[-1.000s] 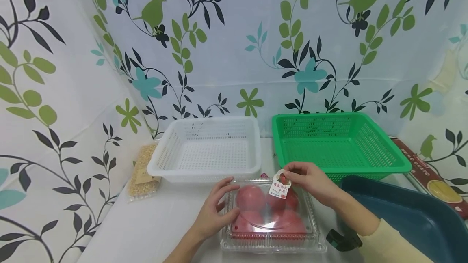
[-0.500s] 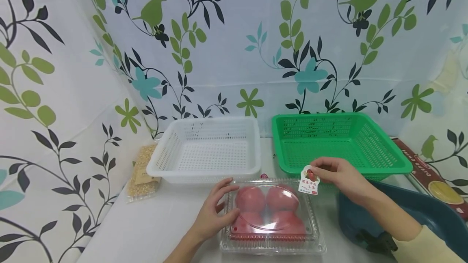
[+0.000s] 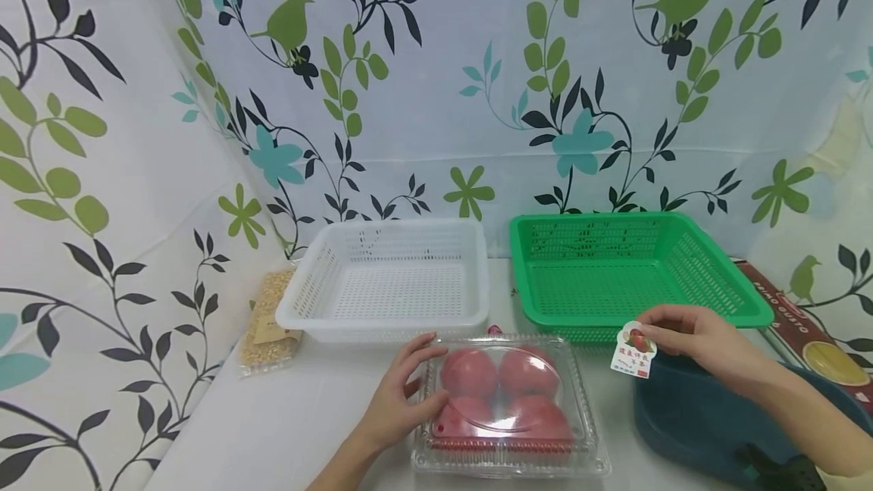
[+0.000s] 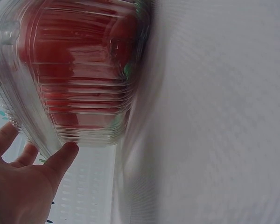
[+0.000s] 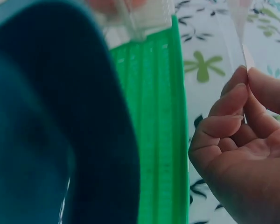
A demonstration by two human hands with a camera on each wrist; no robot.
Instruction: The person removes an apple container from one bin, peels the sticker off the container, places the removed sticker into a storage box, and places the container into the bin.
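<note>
In the head view a clear plastic clamshell box (image 3: 508,458) of several round red fruits (image 3: 528,371) stands at the front middle, its lid down. My left hand (image 3: 398,398) rests against the box's left side, thumb on the near part of the lid edge and fingers toward the far corner. The left wrist view shows the thumb (image 4: 63,156) at the ribbed wall, the other fingers spread. To the right of the box, my right hand (image 3: 712,351) pinches a small white label (image 3: 634,354) with a red fruit picture, held up between thumb and forefinger.
A white basket (image 3: 382,328) and a green basket (image 3: 641,317) stand behind. The dark blue basin (image 3: 682,430) lies under my right forearm. At left is a bag of yellowish grains (image 3: 266,332), at far right a red package (image 3: 818,347).
The right hand has moved right with the label, from over the box to beside it, in front of the green basket. The left hand has stayed at the box.
</note>
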